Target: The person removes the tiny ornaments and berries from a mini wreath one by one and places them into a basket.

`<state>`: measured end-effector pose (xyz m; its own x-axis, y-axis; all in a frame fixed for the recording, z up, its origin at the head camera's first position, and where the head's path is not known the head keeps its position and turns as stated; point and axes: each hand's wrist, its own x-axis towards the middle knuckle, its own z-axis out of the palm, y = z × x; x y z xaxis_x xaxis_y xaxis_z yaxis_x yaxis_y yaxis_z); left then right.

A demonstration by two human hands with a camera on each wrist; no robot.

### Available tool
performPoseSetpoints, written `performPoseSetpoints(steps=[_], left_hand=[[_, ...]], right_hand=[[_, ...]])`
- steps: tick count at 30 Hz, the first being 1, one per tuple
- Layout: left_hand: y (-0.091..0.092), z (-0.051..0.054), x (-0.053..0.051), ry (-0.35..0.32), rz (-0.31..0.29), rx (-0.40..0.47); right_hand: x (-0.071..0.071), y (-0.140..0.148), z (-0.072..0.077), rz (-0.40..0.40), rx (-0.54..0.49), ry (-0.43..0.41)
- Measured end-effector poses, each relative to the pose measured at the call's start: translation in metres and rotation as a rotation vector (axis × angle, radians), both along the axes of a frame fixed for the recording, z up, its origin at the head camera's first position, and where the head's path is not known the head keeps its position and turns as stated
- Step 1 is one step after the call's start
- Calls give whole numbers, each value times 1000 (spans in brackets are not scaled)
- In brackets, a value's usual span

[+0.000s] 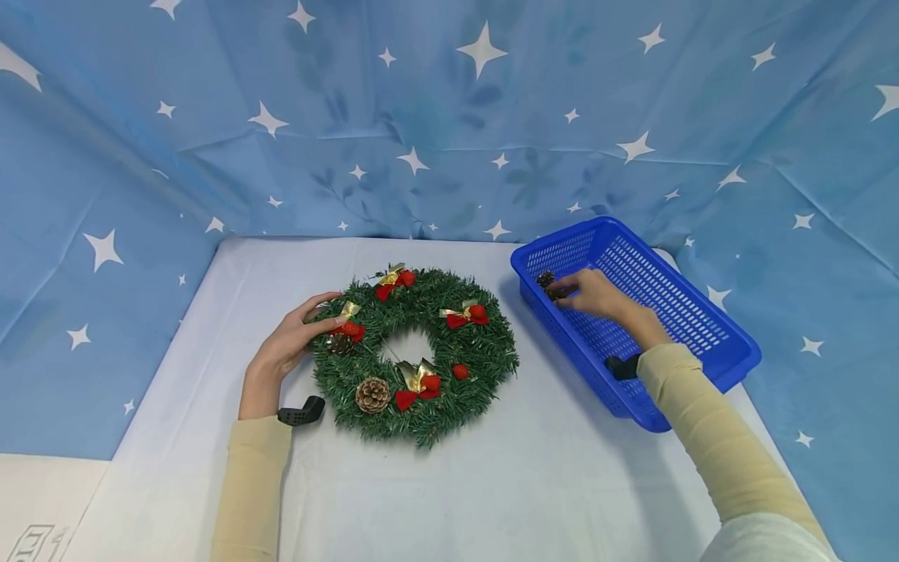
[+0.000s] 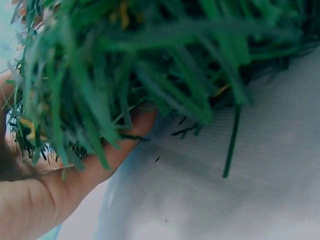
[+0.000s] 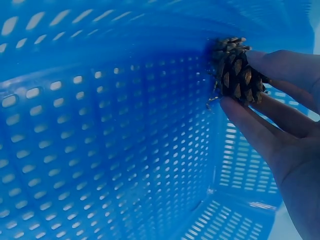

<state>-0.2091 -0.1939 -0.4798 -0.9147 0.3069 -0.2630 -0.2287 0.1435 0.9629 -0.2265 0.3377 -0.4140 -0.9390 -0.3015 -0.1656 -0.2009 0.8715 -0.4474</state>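
Note:
A green wreath (image 1: 492, 351) with red-and-gold bows, red berries and pine cones lies on the white table. My left hand (image 1: 284, 343) grips its left edge, thumb on top beside a bow; the left wrist view shows the hand (image 2: 65, 190) against the underside of the green strands (image 2: 150, 65). Inside the blue basket (image 1: 709, 343), my right hand (image 1: 597, 297) pinches a pine cone (image 1: 556, 293). In the right wrist view the fingers of that hand (image 3: 242, 80) hold the dark cone (image 3: 240, 75), with another cone (image 3: 230, 44) just behind it.
The blue basket stands at the table's right side, set at an angle. White cloth (image 1: 393, 499) covers the table. A blue curtain with white stars (image 1: 449, 179) hangs behind and at both sides.

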Motion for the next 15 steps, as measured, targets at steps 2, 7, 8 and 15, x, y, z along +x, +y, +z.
performPoseSetpoints(steps=[2,7,8,15], left_hand=[[0,0,0,1,1,0],[1,-1,-1,4,3,-14],[1,-2,-2,2,5,-14],[0,-3,-1,-6,13,-6]], right_hand=[[0,0,-3,6,1,-3],[1,1,-10,9,2,-17],[1,1,-11,13,1,-17],[1,2,-16,21,10,-39]])
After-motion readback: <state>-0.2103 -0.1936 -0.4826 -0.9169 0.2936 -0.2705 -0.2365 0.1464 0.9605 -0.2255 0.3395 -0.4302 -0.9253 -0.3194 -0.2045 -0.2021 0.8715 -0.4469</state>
